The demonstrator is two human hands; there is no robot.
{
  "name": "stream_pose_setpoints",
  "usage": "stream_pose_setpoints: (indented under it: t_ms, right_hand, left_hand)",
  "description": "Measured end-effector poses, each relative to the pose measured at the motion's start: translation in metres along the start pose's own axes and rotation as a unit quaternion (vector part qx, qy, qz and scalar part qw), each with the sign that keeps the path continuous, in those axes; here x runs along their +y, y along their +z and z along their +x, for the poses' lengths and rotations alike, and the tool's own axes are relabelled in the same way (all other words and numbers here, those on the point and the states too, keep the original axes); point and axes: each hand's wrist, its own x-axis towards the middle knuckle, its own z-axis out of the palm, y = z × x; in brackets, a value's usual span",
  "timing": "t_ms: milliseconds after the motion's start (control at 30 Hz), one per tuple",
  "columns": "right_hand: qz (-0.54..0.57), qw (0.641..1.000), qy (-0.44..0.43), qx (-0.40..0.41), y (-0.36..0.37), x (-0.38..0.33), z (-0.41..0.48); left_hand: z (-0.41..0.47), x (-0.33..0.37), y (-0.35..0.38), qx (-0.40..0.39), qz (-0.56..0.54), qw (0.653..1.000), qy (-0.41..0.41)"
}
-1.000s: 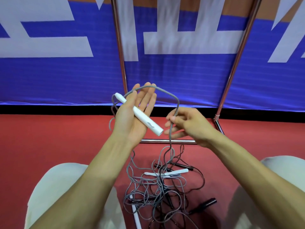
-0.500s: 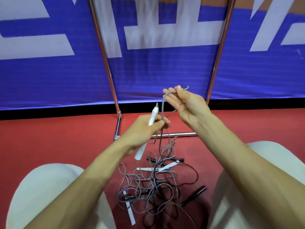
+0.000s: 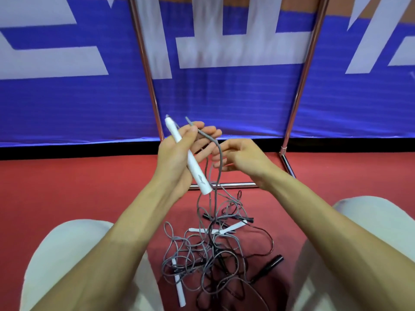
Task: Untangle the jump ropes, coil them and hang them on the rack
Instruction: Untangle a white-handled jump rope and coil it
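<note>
- A sports hall or gym, by the look of it
- Red sports floor (image 3: pixel 67 187) running up to the wall
- Long blue banner (image 3: pixel 224 97) with big white characters along that wall, above a black strip
- Chrome rack (image 3: pixel 147 70) of thin tubes standing on the floor before the banner
- Grey and black jump ropes (image 3: pixel 202 254) with white and black handles tangled on the floor

White handle (image 3: pixel 188 157) tilted in my L hand (image 3: pixel 171 161), grey cord (image 3: pixel 219 157) over my fingers, dropping to grey/blk rope tangle (image 3: pixel 208 250) on floor (image 3: pixel 67 187), chrome rack (image 3: pixel 148 70) upright behind.
</note>
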Motion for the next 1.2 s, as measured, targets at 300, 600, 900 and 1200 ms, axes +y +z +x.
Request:
stream_pose_setpoints:
  t_ms: [300,600,900,1200]
  right_hand:
    - [-0.138,0.983,-0.026,-0.122,0.019,0.018,-0.005]
    - [0.084,0.991,-0.104,0.012,0.009,-0.002,-0.005]
    - [0.421,0.898,-0.106,0.07,-0.009,-0.026,-0.01]
    - [0.562,0.81,-0.1,0.136,-0.028,-0.023,-0.003]
  left_hand:
    - [0.007,0.02,-0.015,0.0,-0.227,0.974,0.001]
    - [0.008,0.002,-0.017,0.054,0.123,0.989,-0.055]
    - [0.001,-0.023,-0.012,-0.078,0.349,0.918,-0.17]
    - [-0.007,-0.023,-0.008,-0.21,0.306,0.907,-0.198]
